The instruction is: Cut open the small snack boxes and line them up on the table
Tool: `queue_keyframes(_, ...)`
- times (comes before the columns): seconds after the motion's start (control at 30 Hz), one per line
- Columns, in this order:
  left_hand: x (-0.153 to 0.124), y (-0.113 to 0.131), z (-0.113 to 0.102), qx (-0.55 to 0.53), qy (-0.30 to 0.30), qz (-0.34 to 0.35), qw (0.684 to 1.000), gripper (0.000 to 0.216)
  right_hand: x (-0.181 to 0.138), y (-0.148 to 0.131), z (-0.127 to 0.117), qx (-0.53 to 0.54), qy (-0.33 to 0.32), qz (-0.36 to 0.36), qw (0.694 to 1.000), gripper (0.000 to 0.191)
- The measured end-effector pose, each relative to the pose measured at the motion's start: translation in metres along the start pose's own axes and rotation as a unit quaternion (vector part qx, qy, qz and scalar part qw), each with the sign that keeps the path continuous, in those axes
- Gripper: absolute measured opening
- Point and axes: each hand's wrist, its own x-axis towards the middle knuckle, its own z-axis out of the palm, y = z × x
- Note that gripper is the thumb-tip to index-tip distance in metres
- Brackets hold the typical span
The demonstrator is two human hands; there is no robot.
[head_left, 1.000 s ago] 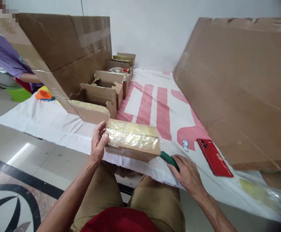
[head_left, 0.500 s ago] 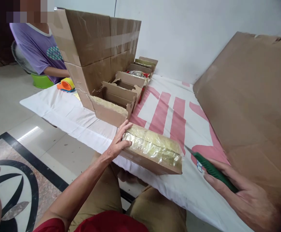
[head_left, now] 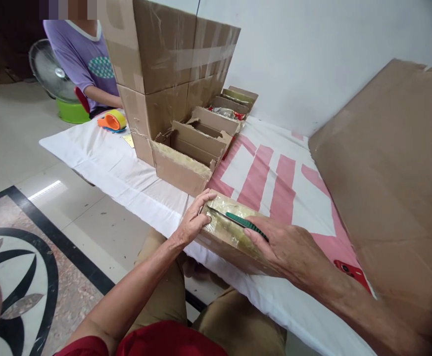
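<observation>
A small cardboard box [head_left: 226, 236] sealed with clear yellowish tape lies at the near edge of the table. My left hand [head_left: 194, 221] grips its left end, fingers curled over the top. My right hand [head_left: 283, 247] is closed round a green-handled knife [head_left: 242, 222], whose blade lies along the taped top of the box and points toward my left hand.
Open small cartons [head_left: 192, 151] stand in a row behind, beside tall stacked boxes [head_left: 169, 64]. A large flat cardboard sheet [head_left: 390, 163] leans at the right above a red phone [head_left: 352, 272]. A person in purple [head_left: 85, 62] sits far left near a tape dispenser [head_left: 112, 120] and fan [head_left: 50, 69].
My right hand picked up the green knife from the table's right side and brought it left onto the box top. My left hand stayed on the box's left end.
</observation>
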Motion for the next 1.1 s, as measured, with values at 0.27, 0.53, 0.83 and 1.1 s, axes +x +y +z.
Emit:
queue_keyframes(0.27,-0.001,0.001,-0.002,0.015,0.016,0.011,1.000,0.072,0.007,-0.004,-0.025,-0.105,-0.143,0.034,0.984,0.023)
queue_keyframes(0.53,-0.004,0.002,0.001,0.034,0.041,-0.011,0.999,0.067,-0.009,0.011,-0.036,-0.039,-0.149,0.051,0.987,0.031)
queue_keyframes(0.83,-0.012,0.047,0.008,0.309,-0.001,0.172,0.935,0.056,-0.024,0.006,-0.025,-0.111,-0.071,0.027,0.991,0.026)
queue_keyframes(1.1,-0.017,0.051,0.029,0.487,-0.049,0.159,0.858,0.047,-0.012,-0.003,-0.037,-0.113,-0.146,0.032,0.982,0.021)
